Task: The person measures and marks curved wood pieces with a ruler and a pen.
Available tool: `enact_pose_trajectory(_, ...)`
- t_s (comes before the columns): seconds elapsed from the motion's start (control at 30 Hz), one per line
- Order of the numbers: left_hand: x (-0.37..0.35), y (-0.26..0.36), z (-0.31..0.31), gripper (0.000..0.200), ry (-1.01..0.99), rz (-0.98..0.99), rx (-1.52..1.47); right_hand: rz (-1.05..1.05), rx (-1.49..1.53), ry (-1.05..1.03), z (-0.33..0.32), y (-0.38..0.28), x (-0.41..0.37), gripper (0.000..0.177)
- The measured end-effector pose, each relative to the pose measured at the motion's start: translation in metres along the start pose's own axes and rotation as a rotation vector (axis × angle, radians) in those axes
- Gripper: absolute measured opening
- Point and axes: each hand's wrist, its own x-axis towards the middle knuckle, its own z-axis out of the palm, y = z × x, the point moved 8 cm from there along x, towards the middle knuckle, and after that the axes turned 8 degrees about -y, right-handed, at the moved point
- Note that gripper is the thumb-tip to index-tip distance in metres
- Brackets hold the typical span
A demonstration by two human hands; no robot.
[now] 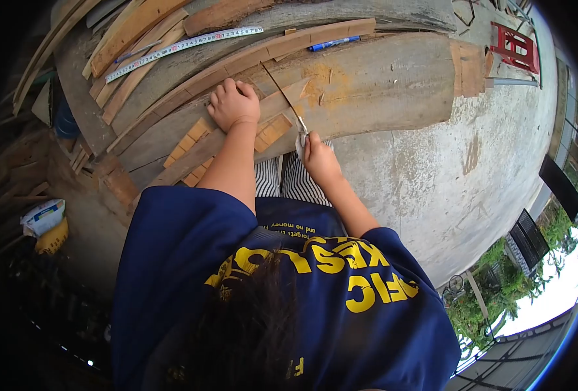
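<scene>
My left hand [235, 104] presses down on a narrow wooden strip [277, 101], its fingers curled against the wood. My right hand [321, 158] is closed round the pale, wrapped-looking handle of a thin-bladed saw [279, 85]. The blade lies across the strip just right of my left hand, its far end reaching a longer curved strip [263, 55] with lines marked across it. Under and beside my forearm are yellowish wood pieces [273, 133]. A broad grey plank [393, 85] with orange-brown dust supports the work.
Beyond the hands lie a blue marker [334, 43] and a white measuring tape or ruler [184, 44]. Several loose wood strips [139, 32] are piled at the upper left. A red plastic stool [516, 47] stands far right on the concrete floor [426, 189]. A bag [43, 217] sits at left.
</scene>
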Motion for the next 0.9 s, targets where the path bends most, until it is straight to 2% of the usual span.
enact_pose_trajectory(0.1,0.006,0.0,0.001,0.031,0.006,0.007,0.005,0.015,0.036,-0.008,-0.002,0.0,-0.003,0.015)
enact_pose_trajectory(0.27,0.001,0.002,0.001,0.031,-0.008,0.008,-0.011,0.15,-0.013,-0.084,0.005,0.072,-0.093,0.015)
enact_pose_trajectory(0.37,0.003,0.0,-0.001,0.033,-0.021,0.015,0.016,0.165,0.033,-0.022,-0.004,0.09,-0.132,0.014)
enact_pose_trajectory(0.47,0.002,0.002,0.0,0.033,-0.015,0.019,0.01,0.222,0.074,0.023,-0.015,0.089,-0.149,0.012)
enact_pose_trajectory(0.6,-0.004,0.003,-0.004,0.033,0.0,0.008,-0.026,0.16,0.198,0.205,-0.037,0.068,-0.157,0.012)
enact_pose_trajectory(0.67,0.0,0.003,-0.008,0.033,0.028,0.025,-0.026,0.152,0.308,0.26,-0.051,0.047,-0.16,0.016)
enact_pose_trajectory(0.73,0.0,-0.001,-0.001,0.037,-0.037,0.02,-0.038,0.167,0.376,0.295,-0.068,0.031,-0.167,0.021)
enact_pose_trajectory(0.87,-0.006,-0.008,0.002,0.039,-0.082,0.163,-0.158,0.15,0.437,0.377,-0.075,0.036,-0.176,0.021)
enact_pose_trajectory(0.9,-0.015,-0.005,-0.001,0.043,0.002,0.387,-0.169,0.146,0.432,0.383,-0.074,0.039,-0.175,0.021)
